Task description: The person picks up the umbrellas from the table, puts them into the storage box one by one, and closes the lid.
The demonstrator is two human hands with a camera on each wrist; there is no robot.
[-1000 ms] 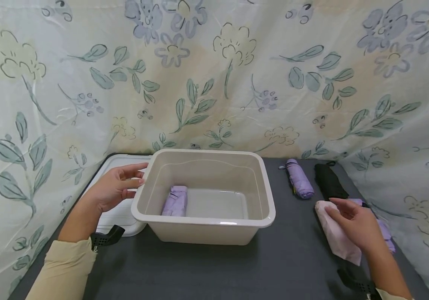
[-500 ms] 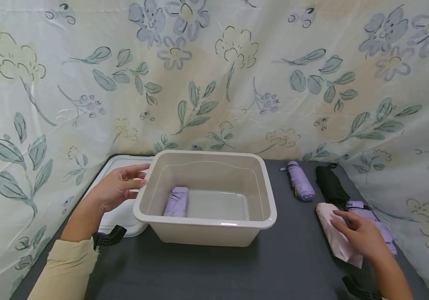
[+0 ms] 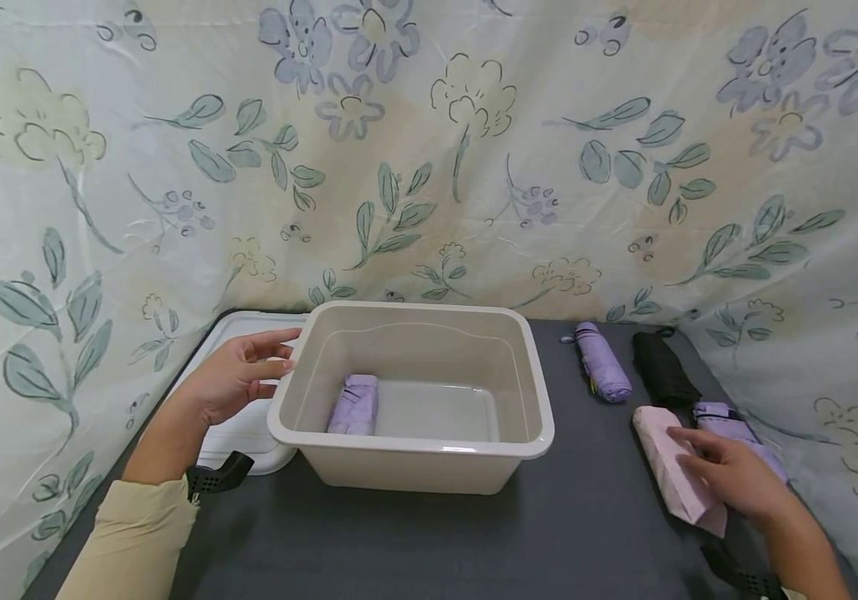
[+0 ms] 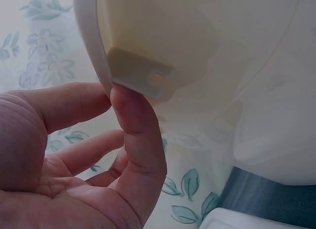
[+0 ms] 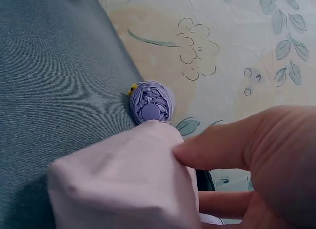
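Note:
A beige plastic tub (image 3: 409,468) stands mid-table, a purple folded umbrella (image 3: 353,406) lying inside at its left. Thumb and finger of my left hand (image 3: 237,377) pinch the tub's left rim, seen close in the left wrist view, where the tub wall (image 4: 207,66) fills the upper right. At the right, my right hand (image 3: 747,477) is at a pink, flat-sided fabric bundle (image 3: 672,467), its fingers relaxed along the right edge. In the right wrist view the thumb (image 5: 212,150) meets the pink bundle's side; other fingers are partly hidden behind it.
Behind the pink bundle lie a rolled purple umbrella (image 3: 601,362) and a black rolled one (image 3: 661,367). Another purple folded umbrella (image 3: 725,423) is partly under the right hand. A white lid (image 3: 244,433) lies left of the tub. Floral cloth (image 3: 413,167) hangs around the dark table (image 3: 398,550).
My right hand has shifted right and slightly down, from above the pink bundle to its right edge. My left hand keeps hold of the tub's rim.

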